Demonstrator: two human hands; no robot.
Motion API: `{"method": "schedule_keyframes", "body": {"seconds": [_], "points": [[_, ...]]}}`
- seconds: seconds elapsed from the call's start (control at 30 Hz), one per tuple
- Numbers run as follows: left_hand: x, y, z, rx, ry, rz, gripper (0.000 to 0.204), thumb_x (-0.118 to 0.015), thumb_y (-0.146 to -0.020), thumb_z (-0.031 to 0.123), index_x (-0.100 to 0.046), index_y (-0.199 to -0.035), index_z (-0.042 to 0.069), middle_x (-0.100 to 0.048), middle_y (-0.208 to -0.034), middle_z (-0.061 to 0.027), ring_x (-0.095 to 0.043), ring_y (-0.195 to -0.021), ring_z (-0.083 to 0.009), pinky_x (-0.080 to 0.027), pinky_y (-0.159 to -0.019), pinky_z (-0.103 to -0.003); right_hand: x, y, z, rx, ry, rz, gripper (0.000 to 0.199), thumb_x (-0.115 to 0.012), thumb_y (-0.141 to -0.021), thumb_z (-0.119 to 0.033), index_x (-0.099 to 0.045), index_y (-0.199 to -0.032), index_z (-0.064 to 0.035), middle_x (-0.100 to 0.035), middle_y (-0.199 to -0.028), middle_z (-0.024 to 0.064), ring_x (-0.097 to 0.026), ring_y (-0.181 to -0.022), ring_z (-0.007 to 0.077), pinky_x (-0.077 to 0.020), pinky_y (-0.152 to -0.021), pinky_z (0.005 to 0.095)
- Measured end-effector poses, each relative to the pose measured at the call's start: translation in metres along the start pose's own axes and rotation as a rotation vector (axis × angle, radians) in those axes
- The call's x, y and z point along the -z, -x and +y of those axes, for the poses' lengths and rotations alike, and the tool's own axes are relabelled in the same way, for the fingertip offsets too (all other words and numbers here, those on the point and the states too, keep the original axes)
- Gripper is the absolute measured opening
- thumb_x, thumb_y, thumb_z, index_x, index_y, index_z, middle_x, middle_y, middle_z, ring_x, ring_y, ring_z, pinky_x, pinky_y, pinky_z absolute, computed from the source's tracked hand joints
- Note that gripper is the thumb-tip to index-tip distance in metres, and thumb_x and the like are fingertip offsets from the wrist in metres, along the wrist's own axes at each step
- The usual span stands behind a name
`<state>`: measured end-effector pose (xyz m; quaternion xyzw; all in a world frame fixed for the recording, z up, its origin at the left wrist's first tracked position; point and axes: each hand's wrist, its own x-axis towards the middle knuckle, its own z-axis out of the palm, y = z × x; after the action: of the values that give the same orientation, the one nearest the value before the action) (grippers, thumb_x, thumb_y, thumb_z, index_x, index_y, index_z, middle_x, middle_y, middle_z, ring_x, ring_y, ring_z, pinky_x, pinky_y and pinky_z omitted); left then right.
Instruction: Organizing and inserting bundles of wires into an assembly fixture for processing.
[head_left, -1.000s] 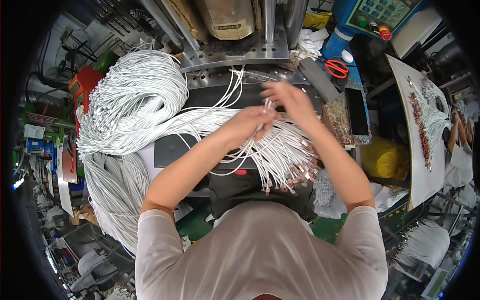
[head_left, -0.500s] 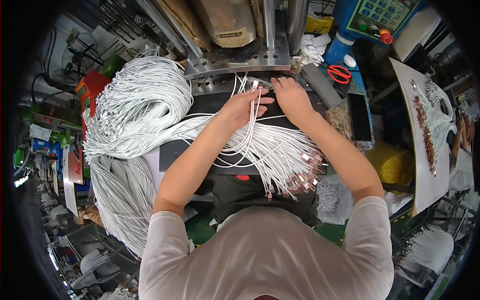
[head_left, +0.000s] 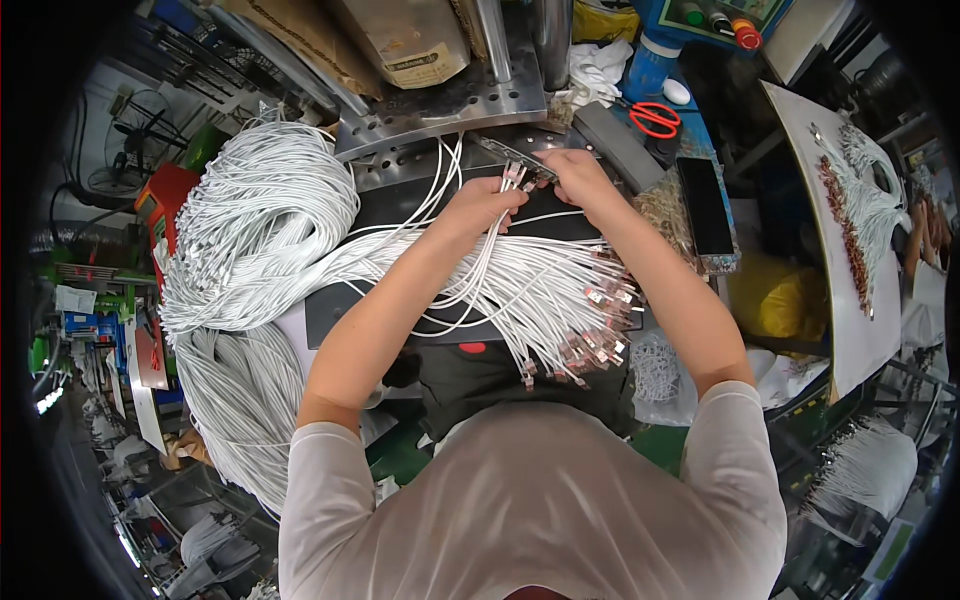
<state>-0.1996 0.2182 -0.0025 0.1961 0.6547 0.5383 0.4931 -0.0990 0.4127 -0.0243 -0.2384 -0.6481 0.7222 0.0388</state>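
Note:
A thick bundle of white cables (head_left: 260, 230) lies coiled at the left and fans across the dark work surface (head_left: 400, 205), with its plug ends (head_left: 590, 345) spread at the right. My left hand (head_left: 485, 205) pinches a cable end near a small metal fixture bar (head_left: 520, 160) below the press base. My right hand (head_left: 575, 175) holds that bar, fingers closed on it. Both hands sit close together at the far edge of the surface, just in front of the steel plate (head_left: 450, 105).
Red-handled scissors (head_left: 655, 118), a black phone (head_left: 705, 205) and a white cloth (head_left: 600, 65) lie at the right back. A tilted white board with cables (head_left: 850, 220) stands at the far right. More cable bundles (head_left: 235, 410) hang lower left. A yellow bag (head_left: 775, 300) is beside me.
Both hands have moved away from me, from the middle of the cable fan up to the fixture under the press, carrying a cable end there.

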Motion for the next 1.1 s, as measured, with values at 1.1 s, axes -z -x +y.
{"method": "schedule_keyframes", "body": {"seconds": [1.1], "points": [[0.023,-0.004,0.000,0.101,0.090,0.046,0.026,-0.076,-0.094,0.029,-0.076,-0.102,0.004,-0.065,-0.080,0.0029,-0.057,-0.064,-0.0072,-0.042,-0.056,-0.022,0.018,0.014,-0.009,0.167,0.293,-0.100,0.066,-0.085,-0.081,-0.046,-0.070,-0.124,0.0014,-0.075,-0.097,0.0099,-0.067,-0.073,0.0124,-0.0506,-0.054,0.0283]]}}
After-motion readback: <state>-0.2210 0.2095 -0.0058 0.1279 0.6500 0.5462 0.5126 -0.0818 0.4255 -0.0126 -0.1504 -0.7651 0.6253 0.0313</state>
